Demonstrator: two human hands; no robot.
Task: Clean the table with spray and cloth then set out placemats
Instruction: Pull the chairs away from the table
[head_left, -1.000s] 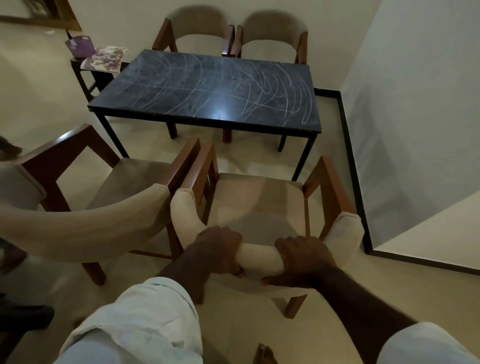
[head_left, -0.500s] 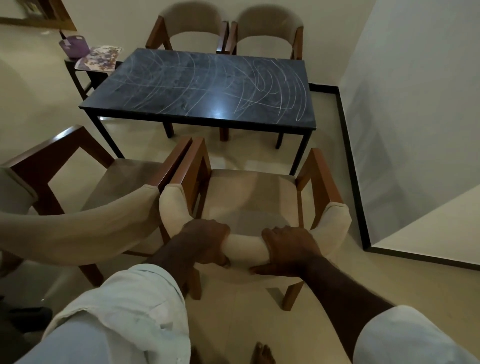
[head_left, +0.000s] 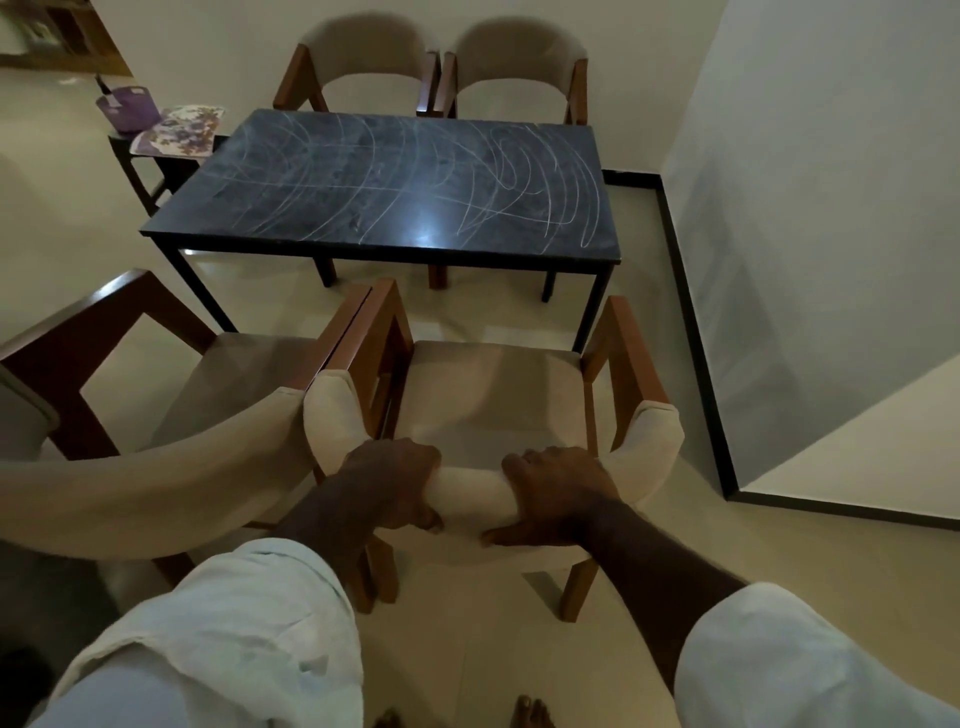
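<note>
A dark stone-topped table (head_left: 395, 182) covered in white chalk scribbles stands ahead of me. Close in front, a beige padded chair (head_left: 493, 395) with wooden arms faces the table, pulled well back from it. My left hand (head_left: 387, 480) and my right hand (head_left: 553, 496) both grip its curved backrest, fingers curled over the top. Flowered placemats (head_left: 179, 136) lie on a small side table (head_left: 135, 166) at the table's far left, beside a purple container (head_left: 127, 107). No spray bottle or cloth shows.
A second matching chair (head_left: 171, 415) stands touching the held one on its left. Two more chairs (head_left: 436, 62) sit against the far wall behind the table. A white wall with black skirting (head_left: 696, 332) runs along the right. My bare toes (head_left: 530, 712) show below.
The chair I hold has shifted slightly relative to the table while both hands keep their grip on the backrest. The view has drifted a little.
</note>
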